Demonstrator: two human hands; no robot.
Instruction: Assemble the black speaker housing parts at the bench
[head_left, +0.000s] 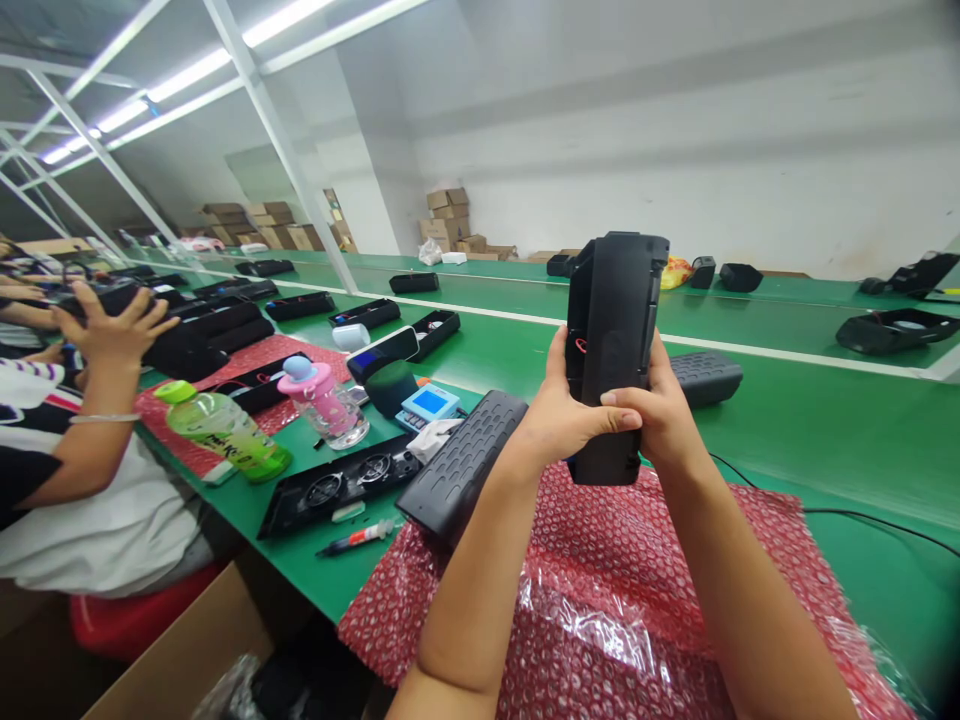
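I hold a long black plastic speaker housing [611,330] upright above a sheet of red bubble wrap [600,590]. My left hand [562,415] wraps its lower left side, thumb lying across the front. My right hand [664,410] grips the lower right side, fingers curled behind it. A black perforated speaker grille [457,465] lies just left of my left forearm, partly on the bubble wrap. Another grille [705,375] lies behind my right hand.
A green workbench [825,420] runs into the distance with black housings on it. Close left: a speaker panel [337,490], a small tube [360,538], a green bottle [225,430], a pink bottle [322,400], a blue-screened device [429,403]. A co-worker's raised hand [112,330] is at left. A cable [862,515] trails right.
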